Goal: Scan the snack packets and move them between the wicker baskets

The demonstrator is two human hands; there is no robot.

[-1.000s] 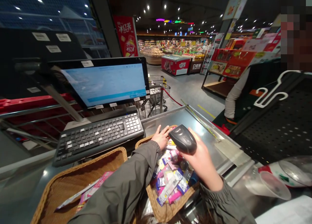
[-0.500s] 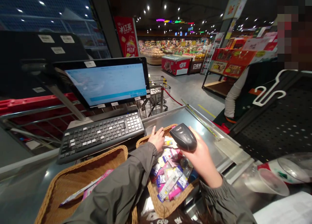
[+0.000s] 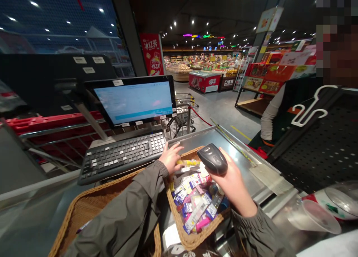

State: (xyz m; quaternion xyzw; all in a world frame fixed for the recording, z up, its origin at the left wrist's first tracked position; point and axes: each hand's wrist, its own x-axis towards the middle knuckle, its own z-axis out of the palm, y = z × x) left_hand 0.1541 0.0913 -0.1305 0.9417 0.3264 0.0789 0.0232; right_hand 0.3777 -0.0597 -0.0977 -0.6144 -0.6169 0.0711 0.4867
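My right hand (image 3: 233,184) is closed round a black barcode scanner (image 3: 214,159), held above a wicker basket (image 3: 192,243) full of small coloured packets (image 3: 195,204). My left hand (image 3: 170,158) hovers with fingers spread over the basket's far rim, just in front of the grey keyboard (image 3: 123,156). A yellow packet (image 3: 190,162) lies right beside its fingertips; I see nothing held in that hand. Both my sleeves are grey-green.
A till screen (image 3: 134,100) stands behind the keyboard. A second wicker basket (image 3: 84,206) sits at the left on the steel counter (image 3: 243,163). At right are a black perforated panel (image 3: 321,149), a plastic cup (image 3: 317,216), and another person's white sleeve (image 3: 270,113).
My left hand has slid left from the packets to the basket's rim by the keyboard. The scanner stays in my right hand over the basket. My view has shifted slightly.
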